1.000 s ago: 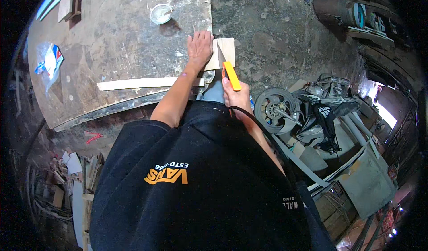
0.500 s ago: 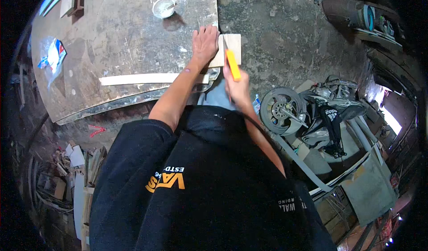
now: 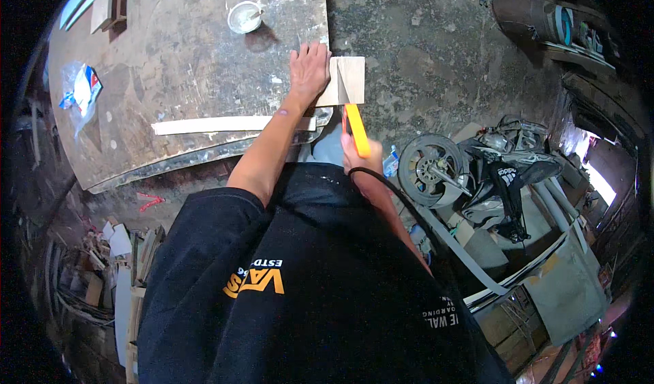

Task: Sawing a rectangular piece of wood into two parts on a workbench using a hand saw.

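Observation:
A pale wooden board lies at the table's right edge, with part of it overhanging the floor. My left hand presses down on its left side, fingers bent and close together, holding it against the table. In my right hand, closed round the yellow handle, is a handsaw. The blade runs away from me over the board, pointing to the far side, and lies right of my left hand. How deep the blade sits in the wood I cannot tell.
On the worn table are a white tub with a stick in it, a long pale wood strip and a plastic bag. A motorbike wheel stands to the right. Scrap wood lies lower left.
My right hand has drawn the saw back toward my body, baring more blade over the board. My left hand stays on the board; the whole view has shifted slightly.

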### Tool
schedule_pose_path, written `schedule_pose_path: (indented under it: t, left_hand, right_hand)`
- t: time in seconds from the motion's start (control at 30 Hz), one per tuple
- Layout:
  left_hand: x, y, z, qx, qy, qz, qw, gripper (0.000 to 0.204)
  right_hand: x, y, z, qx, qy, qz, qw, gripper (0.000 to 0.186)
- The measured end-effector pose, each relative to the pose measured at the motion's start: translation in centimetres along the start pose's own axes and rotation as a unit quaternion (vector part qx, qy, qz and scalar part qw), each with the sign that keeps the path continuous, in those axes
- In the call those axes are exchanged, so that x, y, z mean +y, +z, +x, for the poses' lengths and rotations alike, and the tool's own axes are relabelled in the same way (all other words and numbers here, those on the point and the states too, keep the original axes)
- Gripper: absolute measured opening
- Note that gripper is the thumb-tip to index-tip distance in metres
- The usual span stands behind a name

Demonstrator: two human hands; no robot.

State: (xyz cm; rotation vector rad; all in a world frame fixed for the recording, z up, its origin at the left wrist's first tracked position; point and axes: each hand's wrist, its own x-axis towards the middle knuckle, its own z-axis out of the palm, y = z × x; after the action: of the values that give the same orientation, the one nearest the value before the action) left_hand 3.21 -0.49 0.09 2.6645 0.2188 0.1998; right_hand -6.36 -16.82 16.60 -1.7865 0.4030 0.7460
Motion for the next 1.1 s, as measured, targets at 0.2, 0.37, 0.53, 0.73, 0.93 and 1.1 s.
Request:
schedule_pose_path:
  t: [0.2, 0.37, 0.53, 0.73, 0.93, 1.1]
  left_hand:
    - [0.3, 0.0, -0.1, -0.013, -0.001, 0.000, 1.000, 0.020]
    - [0.2, -0.1, -0.5, -0.022, -0.015, 0.013, 1.000, 0.020]
    - [0.6, -0.1, -1.2, 0.005, -0.002, 0.000, 1.000, 0.018]
    - [-0.2, 0.3, 0.0, 0.015, -0.009, -0.002, 1.000, 0.019]
    - [0.3, -0.3, -0.9, -0.037, -0.015, -0.012, 0.999, 0.023]
    - [0.5, 0.3, -0.5, -0.032, -0.022, -0.014, 0.999, 0.022]
  right_hand:
    - [-2.8, 0.5, 5.2, -0.021, 0.101, 0.054, 0.993, 0.038]
    - [-2.7, 0.3, 1.6, -0.022, 0.105, 0.079, 0.991, 0.037]
    - [-2.8, 1.2, 6.3, -0.017, 0.082, 0.031, 0.996, 0.039]
    - [-2.5, 0.4, 2.1, -0.037, 0.073, 0.089, 0.993, 0.036]
    - [-1.4, 1.7, 4.7, -0.006, 0.094, 0.026, 0.995, 0.036]
    - [-2.8, 0.4, 6.1, -0.048, 0.124, 0.102, 0.986, 0.041]
